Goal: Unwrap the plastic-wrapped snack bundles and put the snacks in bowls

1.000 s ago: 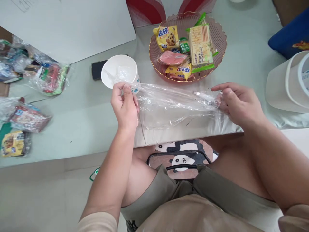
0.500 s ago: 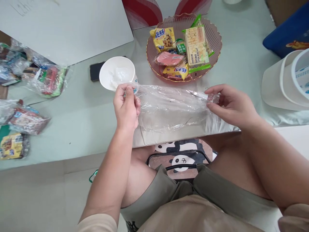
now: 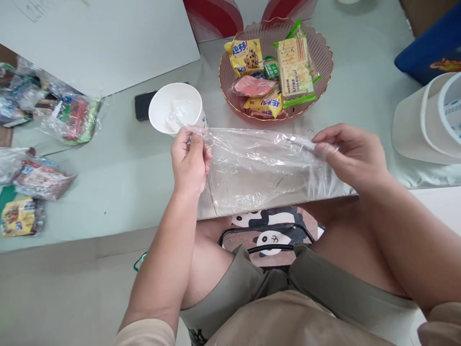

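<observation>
A clear plastic bag (image 3: 259,158) is stretched sideways over the near edge of the table. My left hand (image 3: 190,161) is closed, pinching its left end between thumb and fingers. At the other end, my right hand (image 3: 351,154) grips the film between thumb and forefinger. Just beyond my left hand stands a white paper cup (image 3: 196,108), tilted in view, with crumpled clear plastic inside. Behind the bag sits a pink ribbed bowl (image 3: 226,98) with a gold rim, holding wrapped snacks, among them a soda biscuit pack (image 3: 296,69) and a yellow cookie packet (image 3: 247,55).
Several bagged snacks (image 3: 77,117) lie at the left, with a yellow packet (image 3: 19,216) near the front edge. A dark phone (image 3: 143,105) rests behind the cup. White buckets (image 3: 410,122) stand at the right. A large white box (image 3: 108,43) is at the back left.
The bag's right end has spread wider and its lower edge hangs a little lower. My right hand has shifted its pinch slightly to the right; my left hand keeps its hold.
</observation>
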`<state>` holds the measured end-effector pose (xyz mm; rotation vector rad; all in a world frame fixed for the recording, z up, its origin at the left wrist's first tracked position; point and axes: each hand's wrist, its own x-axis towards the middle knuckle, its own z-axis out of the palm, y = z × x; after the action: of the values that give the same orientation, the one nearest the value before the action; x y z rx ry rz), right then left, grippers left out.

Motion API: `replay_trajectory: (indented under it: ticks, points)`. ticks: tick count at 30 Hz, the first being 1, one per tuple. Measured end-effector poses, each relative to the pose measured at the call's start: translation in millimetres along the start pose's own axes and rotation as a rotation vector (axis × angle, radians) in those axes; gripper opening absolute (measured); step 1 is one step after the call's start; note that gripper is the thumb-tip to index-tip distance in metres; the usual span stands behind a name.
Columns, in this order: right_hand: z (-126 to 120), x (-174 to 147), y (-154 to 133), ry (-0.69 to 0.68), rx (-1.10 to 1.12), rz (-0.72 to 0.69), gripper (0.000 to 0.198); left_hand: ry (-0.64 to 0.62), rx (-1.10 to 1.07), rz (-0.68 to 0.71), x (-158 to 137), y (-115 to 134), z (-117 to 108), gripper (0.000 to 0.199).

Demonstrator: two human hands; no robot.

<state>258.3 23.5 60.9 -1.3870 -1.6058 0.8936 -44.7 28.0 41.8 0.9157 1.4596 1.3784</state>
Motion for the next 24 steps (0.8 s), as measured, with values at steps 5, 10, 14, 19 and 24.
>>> replay_trajectory:
  ticks: [5,10,14,19,24]
  points:
    - [9,10,0,0.342,0.205,0.113,0.022,-0.111,0.077,0.027,-1,-3,-2,0.025]
    - [7,19,-7,0.451,0.450,0.275,0.033,-0.067,0.068,0.083,0,-4,-3,0.023]
    - [2,20,-14,0.432,0.561,0.375,0.024,0.028,-0.007,0.120,3,-4,-3,0.026]
    - [-4,5,-16,0.190,0.566,0.509,0.028,0.061,-0.148,0.130,3,-2,-4,0.028]
    - [-4,-12,-25,-0.090,0.471,0.660,0.075,0.182,-0.241,0.100,-2,7,3,0.019]
